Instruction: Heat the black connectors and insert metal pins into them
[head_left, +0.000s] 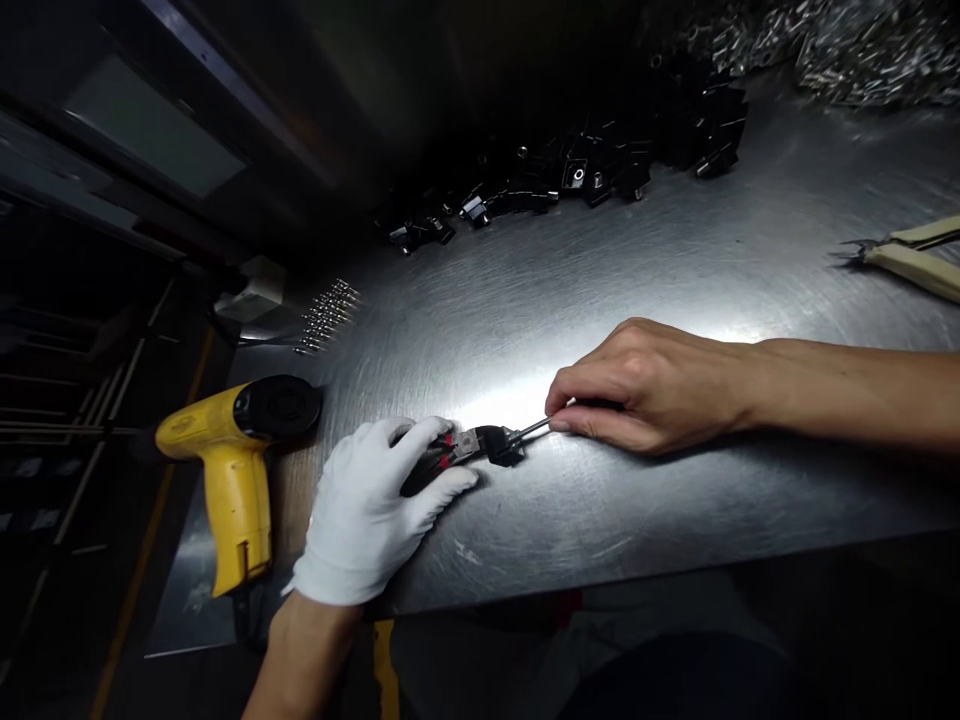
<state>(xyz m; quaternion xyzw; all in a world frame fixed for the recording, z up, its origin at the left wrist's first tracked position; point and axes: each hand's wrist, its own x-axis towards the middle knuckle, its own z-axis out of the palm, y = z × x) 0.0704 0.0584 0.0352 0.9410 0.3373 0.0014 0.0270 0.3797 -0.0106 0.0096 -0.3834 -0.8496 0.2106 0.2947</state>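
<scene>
My left hand (375,510), in a white glove, is closed around a pair of pliers (463,446) with red marks near the joint. The jaws of the pliers meet a small black part (501,444) just above the metal tabletop. My bare right hand (645,390) pinches a thin tool with a metal shaft (536,430), which looks like a screwdriver. Its shaft points left and its tip reaches the right side of the black part, at a small metal piece. The tool's handle is mostly hidden inside my right hand.
A yellow heat gun (236,470) lies on the left. Behind it stand rows of small metal pins (328,316). Black parts (577,175) are heaped along the back, with shiny metal pieces (877,60) at the back right. Cream-handled pliers (907,255) lie at the right on the metal table (675,260).
</scene>
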